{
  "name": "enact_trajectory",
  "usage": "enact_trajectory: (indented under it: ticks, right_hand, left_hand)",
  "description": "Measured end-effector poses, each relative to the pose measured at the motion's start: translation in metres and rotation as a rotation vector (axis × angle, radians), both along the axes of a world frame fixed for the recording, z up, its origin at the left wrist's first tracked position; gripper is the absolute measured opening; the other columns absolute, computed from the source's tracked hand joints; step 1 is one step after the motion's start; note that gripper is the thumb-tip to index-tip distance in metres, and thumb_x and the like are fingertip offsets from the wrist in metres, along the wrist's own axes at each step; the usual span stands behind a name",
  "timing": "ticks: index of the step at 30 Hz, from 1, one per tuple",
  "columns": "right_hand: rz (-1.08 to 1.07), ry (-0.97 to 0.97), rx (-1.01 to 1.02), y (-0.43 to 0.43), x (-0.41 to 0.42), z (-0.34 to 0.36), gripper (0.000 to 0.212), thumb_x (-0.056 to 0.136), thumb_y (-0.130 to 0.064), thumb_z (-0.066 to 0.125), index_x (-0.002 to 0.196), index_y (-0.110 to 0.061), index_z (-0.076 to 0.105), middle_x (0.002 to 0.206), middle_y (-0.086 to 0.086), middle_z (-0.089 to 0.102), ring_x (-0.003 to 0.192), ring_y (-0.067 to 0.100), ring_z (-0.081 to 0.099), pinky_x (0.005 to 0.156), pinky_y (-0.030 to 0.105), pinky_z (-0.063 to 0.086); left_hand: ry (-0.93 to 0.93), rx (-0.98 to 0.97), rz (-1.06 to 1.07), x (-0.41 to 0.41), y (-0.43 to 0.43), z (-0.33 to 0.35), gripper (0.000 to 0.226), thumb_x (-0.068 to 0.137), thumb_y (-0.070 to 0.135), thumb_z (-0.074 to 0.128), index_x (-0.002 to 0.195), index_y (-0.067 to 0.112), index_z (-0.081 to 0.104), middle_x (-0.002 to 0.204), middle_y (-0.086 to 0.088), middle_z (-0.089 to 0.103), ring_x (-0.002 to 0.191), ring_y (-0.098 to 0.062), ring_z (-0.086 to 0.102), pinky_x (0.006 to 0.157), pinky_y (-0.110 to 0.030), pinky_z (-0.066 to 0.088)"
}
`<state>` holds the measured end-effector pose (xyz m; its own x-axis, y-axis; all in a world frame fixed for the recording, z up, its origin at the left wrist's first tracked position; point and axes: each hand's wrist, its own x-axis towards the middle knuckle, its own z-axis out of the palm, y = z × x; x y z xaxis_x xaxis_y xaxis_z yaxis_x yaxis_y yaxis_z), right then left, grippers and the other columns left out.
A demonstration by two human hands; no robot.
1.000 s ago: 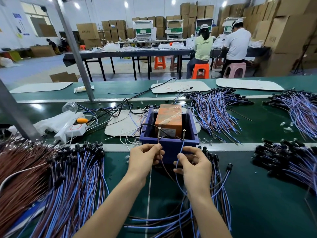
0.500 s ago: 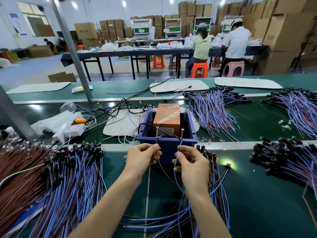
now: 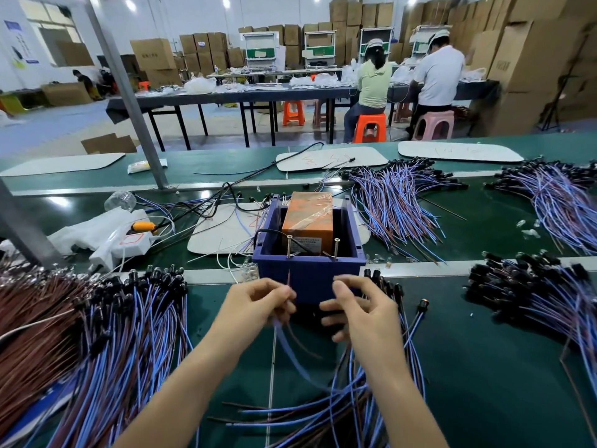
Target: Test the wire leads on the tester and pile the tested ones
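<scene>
Both hands have dropped from the two screws (image 3: pixel 288 245) to below the rim of the blue tester box (image 3: pixel 310 276), and the bulb end (image 3: pixel 422 302) on the right, lit half a second ago, is dark now. We see the left hand (image 3: pixel 258 305) pinching the wire lead (image 3: pixel 280 334): a brown tip sticks up from the fingers and the blue and brown strands hang below, running toward the loose pile (image 3: pixel 381 399) under the right arm. The right hand (image 3: pixel 358 312) is just beside it, apart from it, with its fingers loosely curled and blurred; we cannot tell if it holds anything. A big pile of leads (image 3: pixel 129 318) lies on the left of the green table (image 3: pixel 484 367).
</scene>
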<state>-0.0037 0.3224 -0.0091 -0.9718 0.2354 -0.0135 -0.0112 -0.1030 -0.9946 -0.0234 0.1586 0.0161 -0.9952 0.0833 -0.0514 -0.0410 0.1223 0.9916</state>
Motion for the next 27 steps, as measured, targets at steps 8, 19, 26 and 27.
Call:
enact_trajectory:
  ticks: [8, 19, 26, 27]
  right_hand:
    - [-0.255, -0.388, 0.901, 0.082, -0.008, -0.030, 0.031, 0.087, -0.018, 0.068, 0.117, -0.015, 0.063, 0.110, 0.015, 0.059, 0.096, 0.031, 0.058, 0.081, 0.032, 0.045]
    - [-0.449, -0.113, 0.622, 0.063, -0.016, -0.038, 0.023, 0.086, 0.000, 0.065, 0.106, -0.008, 0.069, 0.096, 0.015, 0.071, 0.086, 0.026, 0.063, 0.080, 0.030, 0.046]
    - [-0.361, -0.075, 0.590, 0.053, -0.013, -0.028, 0.017, 0.089, -0.009, 0.063, 0.102, -0.016, 0.071, 0.106, 0.008, 0.069, 0.104, 0.028, 0.059, 0.090, 0.036, 0.047]
    - [-0.355, -0.063, 0.588, 0.050, -0.013, -0.026, 0.016, 0.089, -0.009, 0.063, 0.101, -0.016, 0.071, 0.106, 0.008, 0.068, 0.103, 0.027, 0.059, 0.090, 0.036, 0.046]
  left_hand:
    - [-0.019, -0.414, -0.432, 0.034, -0.090, 0.002, 0.056, 0.086, -0.015, 0.036, 0.094, 0.021, 0.078, 0.092, 0.004, 0.075, 0.092, -0.003, 0.068, 0.082, -0.009, 0.047]
    - [0.064, -1.492, 0.097, -0.011, -0.129, -0.067, 0.030, 0.096, 0.023, 0.050, 0.125, 0.026, 0.057, 0.121, -0.003, 0.046, 0.110, -0.021, 0.042, 0.097, -0.029, 0.039]
    - [0.273, -1.390, 0.380, -0.016, -0.131, -0.053, 0.031, 0.077, -0.002, 0.068, 0.104, 0.013, 0.072, 0.115, -0.014, 0.059, 0.106, -0.038, 0.046, 0.080, -0.048, 0.041]
    - [0.257, -1.423, 0.391, -0.020, -0.133, -0.051, 0.033, 0.078, -0.002, 0.066, 0.108, 0.012, 0.070, 0.116, -0.016, 0.057, 0.106, -0.039, 0.046, 0.081, -0.048, 0.041]
